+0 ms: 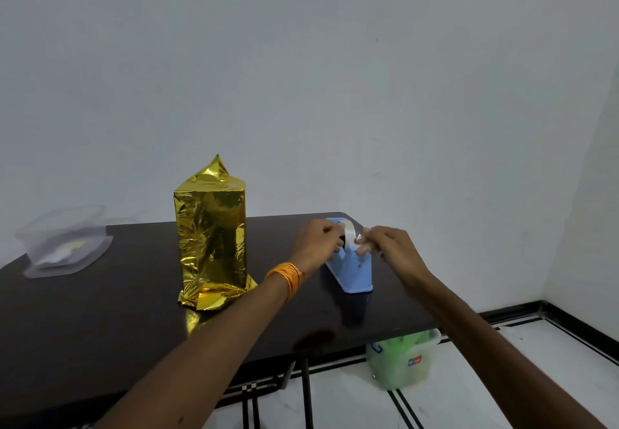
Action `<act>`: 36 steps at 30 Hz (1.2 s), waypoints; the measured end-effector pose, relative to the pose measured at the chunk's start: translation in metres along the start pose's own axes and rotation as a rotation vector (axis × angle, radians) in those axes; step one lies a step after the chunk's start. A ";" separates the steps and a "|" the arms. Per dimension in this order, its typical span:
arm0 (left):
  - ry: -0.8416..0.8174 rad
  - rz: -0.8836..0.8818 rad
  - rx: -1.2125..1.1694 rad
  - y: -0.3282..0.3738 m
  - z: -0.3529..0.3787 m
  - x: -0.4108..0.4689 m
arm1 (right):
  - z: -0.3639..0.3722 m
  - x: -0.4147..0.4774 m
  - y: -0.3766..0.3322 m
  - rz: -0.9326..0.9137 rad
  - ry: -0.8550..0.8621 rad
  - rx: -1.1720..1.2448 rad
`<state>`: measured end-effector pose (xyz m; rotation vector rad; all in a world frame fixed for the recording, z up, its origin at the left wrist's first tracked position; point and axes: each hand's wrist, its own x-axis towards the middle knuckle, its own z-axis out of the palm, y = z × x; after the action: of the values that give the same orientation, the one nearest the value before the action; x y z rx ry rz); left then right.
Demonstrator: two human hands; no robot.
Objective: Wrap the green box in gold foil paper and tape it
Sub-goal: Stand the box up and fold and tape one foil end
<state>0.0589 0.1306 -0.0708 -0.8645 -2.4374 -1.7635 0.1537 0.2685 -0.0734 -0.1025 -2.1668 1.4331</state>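
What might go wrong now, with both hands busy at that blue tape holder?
The gold-wrapped box stands tall and unheld, its top flap still sticking up loose; a nudge from the left hand could tip it. The strip pinched by the right hand may curl and stick to itself. The tape dispenser sits close to the table edge.

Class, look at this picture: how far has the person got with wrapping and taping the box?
Done: the box stands upright on the table, fully covered in gold foil, no green showing. In hand: the left hand steadies the blue tape dispenser while the right hand pulls out a strip of tape. Left: the foil's top peak and bottom flaps look loose, so taping probably remains.
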 end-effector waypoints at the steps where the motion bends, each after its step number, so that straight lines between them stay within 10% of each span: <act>1: -0.016 -0.021 -0.071 0.007 -0.009 -0.002 | 0.005 0.002 -0.007 -0.013 -0.010 0.034; 19: 0.348 0.571 0.817 0.036 -0.138 -0.031 | 0.100 0.049 -0.075 0.206 -0.371 0.316; 26: 0.421 0.369 0.368 0.049 -0.212 -0.023 | 0.136 0.083 -0.080 0.041 -0.167 0.155; 36: 0.379 0.086 0.082 0.012 -0.271 0.005 | 0.185 0.121 -0.092 0.096 -0.361 0.185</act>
<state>-0.0223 -0.1036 0.0404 -0.5558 -2.1763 -1.6113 -0.0160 0.1161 -0.0004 0.1314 -2.3197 1.8155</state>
